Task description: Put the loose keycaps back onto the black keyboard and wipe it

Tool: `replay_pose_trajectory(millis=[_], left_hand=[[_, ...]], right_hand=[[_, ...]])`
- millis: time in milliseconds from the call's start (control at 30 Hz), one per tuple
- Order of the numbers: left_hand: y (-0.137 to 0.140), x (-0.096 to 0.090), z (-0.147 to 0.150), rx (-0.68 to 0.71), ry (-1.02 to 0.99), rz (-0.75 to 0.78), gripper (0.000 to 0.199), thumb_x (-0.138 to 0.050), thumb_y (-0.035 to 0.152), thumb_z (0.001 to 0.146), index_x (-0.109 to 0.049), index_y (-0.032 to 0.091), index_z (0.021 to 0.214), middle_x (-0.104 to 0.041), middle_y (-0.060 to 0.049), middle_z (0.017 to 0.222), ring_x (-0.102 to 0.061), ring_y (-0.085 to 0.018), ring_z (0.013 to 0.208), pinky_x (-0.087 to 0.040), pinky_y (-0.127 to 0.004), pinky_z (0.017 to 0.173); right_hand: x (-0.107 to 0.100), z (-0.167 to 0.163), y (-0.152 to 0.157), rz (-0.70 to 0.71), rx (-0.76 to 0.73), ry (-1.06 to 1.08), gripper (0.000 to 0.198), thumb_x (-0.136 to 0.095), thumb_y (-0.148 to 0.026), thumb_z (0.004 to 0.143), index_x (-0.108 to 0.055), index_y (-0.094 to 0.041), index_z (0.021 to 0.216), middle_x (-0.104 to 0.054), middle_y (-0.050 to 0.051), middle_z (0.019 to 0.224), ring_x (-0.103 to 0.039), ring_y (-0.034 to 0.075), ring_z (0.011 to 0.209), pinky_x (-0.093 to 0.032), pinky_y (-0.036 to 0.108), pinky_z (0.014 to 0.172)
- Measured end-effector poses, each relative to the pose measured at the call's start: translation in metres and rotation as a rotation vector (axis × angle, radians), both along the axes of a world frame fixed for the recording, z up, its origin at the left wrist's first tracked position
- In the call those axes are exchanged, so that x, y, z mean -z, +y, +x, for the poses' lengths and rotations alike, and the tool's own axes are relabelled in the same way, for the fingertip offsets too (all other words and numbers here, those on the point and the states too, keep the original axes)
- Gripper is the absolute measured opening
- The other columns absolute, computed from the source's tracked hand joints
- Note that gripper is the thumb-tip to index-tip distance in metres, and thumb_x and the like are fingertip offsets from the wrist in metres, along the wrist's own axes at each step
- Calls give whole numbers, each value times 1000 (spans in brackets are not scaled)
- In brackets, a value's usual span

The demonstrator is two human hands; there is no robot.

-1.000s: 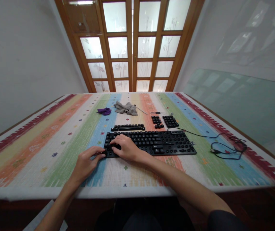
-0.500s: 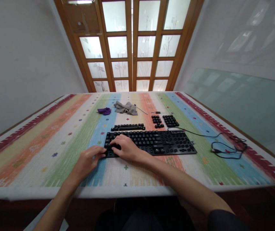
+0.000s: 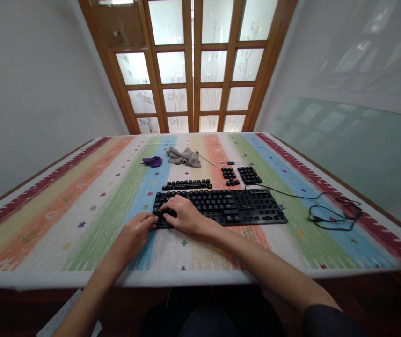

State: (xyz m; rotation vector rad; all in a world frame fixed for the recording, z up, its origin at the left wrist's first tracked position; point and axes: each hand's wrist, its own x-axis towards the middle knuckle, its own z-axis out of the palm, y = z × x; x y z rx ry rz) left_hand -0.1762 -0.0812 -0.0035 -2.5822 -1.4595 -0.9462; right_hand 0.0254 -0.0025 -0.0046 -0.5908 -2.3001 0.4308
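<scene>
A black keyboard (image 3: 266,213) lies near the front of the table. Keycaps cover its left and middle parts, while its right part is bare of them. My left hand (image 3: 140,231) is at the keyboard's left front corner, fingertips closed together on that edge. Over the left-hand keys, my right hand (image 3: 182,214) has thumb and index finger bent toward each other in a pinch. Whatever lies between those fingertips is too small and dark to make out. Behind the keyboard sit a row of loose keycaps with a long bar (image 3: 187,185), a small keycap group (image 3: 229,174) and a larger keycap block (image 3: 249,175).
Farther back are a purple bundle (image 3: 152,161), a grey cloth (image 3: 184,157), a thin stick (image 3: 206,159) and a small slim tool (image 3: 230,163). The keyboard's cable (image 3: 337,217) coils at the right. A striped cloth (image 3: 91,234) covers the table.
My left hand has shifted slightly right along the keyboard's left corner. The right hand stays at nearly the same keys; the view has tilted a little.
</scene>
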Motion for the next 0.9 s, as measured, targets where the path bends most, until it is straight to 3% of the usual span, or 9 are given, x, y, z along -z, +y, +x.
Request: replay_pose_trajectory(millis=[167, 500, 900], left_hand=[[2, -5, -2, 17, -94, -45, 17, -53, 22, 91, -69, 20, 87, -72, -6, 89, -70, -19, 79, -58, -29, 74], [0, 3, -5, -152, -322, -160, 23, -66, 42, 85, -74, 21, 86, -77, -4, 86, -73, -21, 77, -60, -34, 76], [-2, -3, -3, 46, -35, 11, 23, -48, 25, 97, -70, 20, 90, -69, -6, 85, -65, -18, 80, -55, -30, 77]], right_hand=[[3, -1, 1, 15, 8, -6, 14, -67, -11, 82, -70, -14, 95, -70, 8, 92, -60, 20, 89, -48, 32, 84], [2, 0, 0, 14, 1, -11, 13, -66, -11, 83, -70, -15, 95, -70, 8, 92, -59, 20, 91, -47, 32, 86], [3, -2, 1, 3, 0, -6, 14, -67, -11, 83, -71, -16, 96, -71, 8, 92, -62, 20, 89, -48, 31, 83]])
